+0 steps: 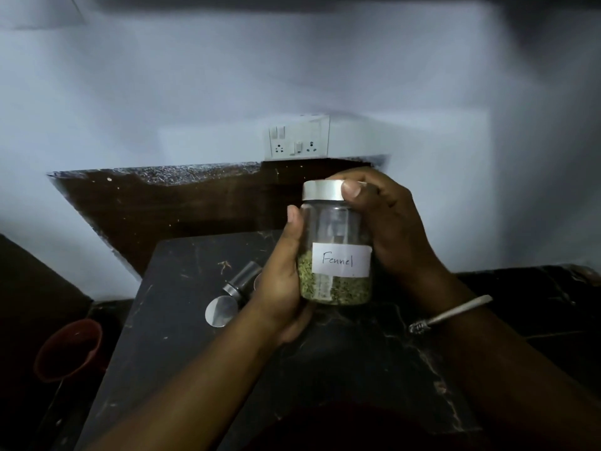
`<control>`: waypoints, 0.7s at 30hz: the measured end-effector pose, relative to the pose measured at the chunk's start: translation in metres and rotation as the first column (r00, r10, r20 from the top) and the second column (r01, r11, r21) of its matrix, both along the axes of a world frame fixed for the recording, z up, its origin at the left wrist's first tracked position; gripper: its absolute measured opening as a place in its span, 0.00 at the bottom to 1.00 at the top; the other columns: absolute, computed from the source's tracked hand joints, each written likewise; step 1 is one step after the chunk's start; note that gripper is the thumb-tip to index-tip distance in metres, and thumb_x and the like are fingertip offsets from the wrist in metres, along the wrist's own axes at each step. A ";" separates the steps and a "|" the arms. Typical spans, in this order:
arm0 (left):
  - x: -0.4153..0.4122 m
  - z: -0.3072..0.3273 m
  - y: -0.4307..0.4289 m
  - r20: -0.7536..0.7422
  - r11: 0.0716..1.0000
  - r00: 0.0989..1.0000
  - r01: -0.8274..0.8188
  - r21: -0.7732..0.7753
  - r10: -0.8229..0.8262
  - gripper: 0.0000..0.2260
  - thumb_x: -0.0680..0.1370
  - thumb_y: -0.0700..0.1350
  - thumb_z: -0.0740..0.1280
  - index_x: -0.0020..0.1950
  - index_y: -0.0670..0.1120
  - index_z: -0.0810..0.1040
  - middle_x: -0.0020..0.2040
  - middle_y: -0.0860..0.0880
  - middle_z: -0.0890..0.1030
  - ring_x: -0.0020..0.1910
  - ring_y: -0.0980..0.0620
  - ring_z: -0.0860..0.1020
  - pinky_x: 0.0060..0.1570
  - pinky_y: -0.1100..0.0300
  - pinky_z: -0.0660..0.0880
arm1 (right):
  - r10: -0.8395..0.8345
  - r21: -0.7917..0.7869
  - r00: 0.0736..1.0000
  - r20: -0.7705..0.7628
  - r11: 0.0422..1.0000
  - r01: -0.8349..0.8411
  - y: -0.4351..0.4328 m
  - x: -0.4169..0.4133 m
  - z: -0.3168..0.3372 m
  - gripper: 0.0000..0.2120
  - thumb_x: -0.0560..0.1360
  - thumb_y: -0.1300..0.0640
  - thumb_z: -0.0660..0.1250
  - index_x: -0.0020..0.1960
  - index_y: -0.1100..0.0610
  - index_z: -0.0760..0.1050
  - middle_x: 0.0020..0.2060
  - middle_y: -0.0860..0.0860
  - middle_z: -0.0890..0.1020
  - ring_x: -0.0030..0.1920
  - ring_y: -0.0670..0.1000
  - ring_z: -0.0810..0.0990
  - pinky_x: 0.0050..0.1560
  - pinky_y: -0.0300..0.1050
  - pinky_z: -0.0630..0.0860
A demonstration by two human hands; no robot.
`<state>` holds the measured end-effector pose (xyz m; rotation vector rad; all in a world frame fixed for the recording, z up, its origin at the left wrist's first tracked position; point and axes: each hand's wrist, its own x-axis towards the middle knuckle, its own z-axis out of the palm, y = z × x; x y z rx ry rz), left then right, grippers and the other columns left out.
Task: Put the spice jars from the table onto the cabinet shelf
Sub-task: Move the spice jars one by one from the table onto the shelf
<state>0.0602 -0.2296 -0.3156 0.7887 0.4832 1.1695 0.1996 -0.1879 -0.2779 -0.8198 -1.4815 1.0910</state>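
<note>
Fennel jar (336,249) is held upright above the tabletop (182,336), the left hand (283,278) in a closed grip round its base and the right hand (387,222) closed on its lid (323,189). Best to check the lid is tight and keep the jar level; another jar (242,279) lies left of it.

the fennel jar (335,255) is clear, glossy glass or plastic with a brushed matt metal lid (323,189) and a white paper label (341,260). the counter (182,320) looks like dark polished stone with pale veins. a wrist bangle (452,314) is shiny metal.
</note>
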 end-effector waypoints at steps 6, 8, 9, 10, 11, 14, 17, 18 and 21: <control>0.001 0.000 -0.004 0.023 0.999 1.000 -0.006 -0.039 0.007 0.32 0.80 0.67 0.58 0.73 0.44 0.76 0.65 0.39 0.82 0.63 0.43 0.82 0.59 0.51 0.79 | -0.025 -0.017 0.999 -0.023 1.000 0.024 -0.004 -0.006 0.001 0.18 0.73 0.43 0.66 0.48 0.59 0.80 0.40 0.54 0.81 0.40 0.49 0.81 0.40 0.40 0.77; 0.001 -0.001 -0.005 0.032 0.999 0.999 -0.004 -0.051 0.005 0.32 0.80 0.67 0.58 0.72 0.45 0.77 0.64 0.40 0.82 0.63 0.44 0.82 0.58 0.52 0.80 | -0.030 -0.022 1.000 -0.010 0.999 0.030 -0.005 -0.006 0.002 0.16 0.73 0.43 0.66 0.46 0.56 0.79 0.39 0.54 0.81 0.39 0.49 0.80 0.39 0.40 0.77; 0.001 -0.001 -0.005 0.029 0.998 1.000 -0.004 -0.059 0.006 0.32 0.80 0.67 0.57 0.72 0.45 0.77 0.64 0.40 0.82 0.62 0.44 0.82 0.58 0.52 0.80 | -0.033 -0.025 0.999 -0.005 0.999 0.033 -0.006 -0.007 0.003 0.16 0.73 0.43 0.66 0.45 0.56 0.79 0.38 0.54 0.80 0.39 0.49 0.80 0.39 0.40 0.77; 0.001 -0.002 -0.005 0.025 0.998 1.000 -0.007 -0.066 0.008 0.32 0.81 0.67 0.56 0.72 0.44 0.77 0.64 0.39 0.82 0.62 0.44 0.82 0.58 0.51 0.80 | -0.035 -0.027 0.999 0.000 0.999 0.035 -0.006 -0.007 0.004 0.16 0.73 0.42 0.67 0.45 0.56 0.79 0.38 0.54 0.80 0.39 0.49 0.80 0.39 0.41 0.77; 0.001 -0.003 -0.005 0.021 0.997 1.000 -0.010 -0.073 0.012 0.33 0.81 0.67 0.55 0.73 0.43 0.75 0.65 0.39 0.82 0.63 0.43 0.82 0.59 0.51 0.79 | -0.038 -0.025 0.999 0.005 0.999 0.038 -0.006 -0.007 0.005 0.16 0.73 0.42 0.67 0.45 0.56 0.79 0.38 0.54 0.80 0.39 0.49 0.80 0.39 0.40 0.76; 0.000 -0.002 -0.004 0.006 0.997 1.000 -0.014 -0.078 0.014 0.34 0.82 0.67 0.55 0.74 0.43 0.75 0.65 0.38 0.82 0.63 0.43 0.82 0.59 0.51 0.79 | -0.037 -0.025 0.999 0.035 0.999 0.038 -0.007 -0.007 0.009 0.17 0.73 0.41 0.67 0.46 0.56 0.79 0.38 0.53 0.80 0.39 0.48 0.80 0.39 0.40 0.77; -0.001 0.003 -0.001 -0.004 0.998 1.000 -0.023 -0.061 0.023 0.32 0.82 0.67 0.54 0.71 0.45 0.78 0.64 0.40 0.82 0.63 0.43 0.82 0.59 0.50 0.79 | 0.005 -0.057 1.000 0.018 0.998 -0.004 -0.007 -0.004 0.018 0.19 0.73 0.40 0.65 0.50 0.54 0.80 0.42 0.52 0.83 0.42 0.48 0.83 0.41 0.40 0.79; -0.002 0.007 0.001 -0.007 0.999 1.000 -0.027 -0.045 0.027 0.32 0.82 0.68 0.54 0.71 0.45 0.78 0.64 0.40 0.82 0.63 0.43 0.81 0.60 0.49 0.79 | 0.017 -0.064 1.000 -0.002 0.998 -0.017 -0.007 -0.002 0.022 0.20 0.74 0.39 0.64 0.52 0.54 0.80 0.44 0.51 0.84 0.44 0.48 0.84 0.43 0.40 0.80; -0.002 0.025 0.009 -0.014 0.999 0.999 -0.045 0.027 0.046 0.32 0.82 0.68 0.54 0.72 0.45 0.78 0.65 0.39 0.82 0.64 0.42 0.80 0.61 0.47 0.78 | -0.015 -0.057 0.998 -0.055 0.998 0.012 -0.009 0.002 0.035 0.24 0.73 0.35 0.61 0.59 0.50 0.78 0.49 0.46 0.85 0.48 0.46 0.84 0.44 0.40 0.80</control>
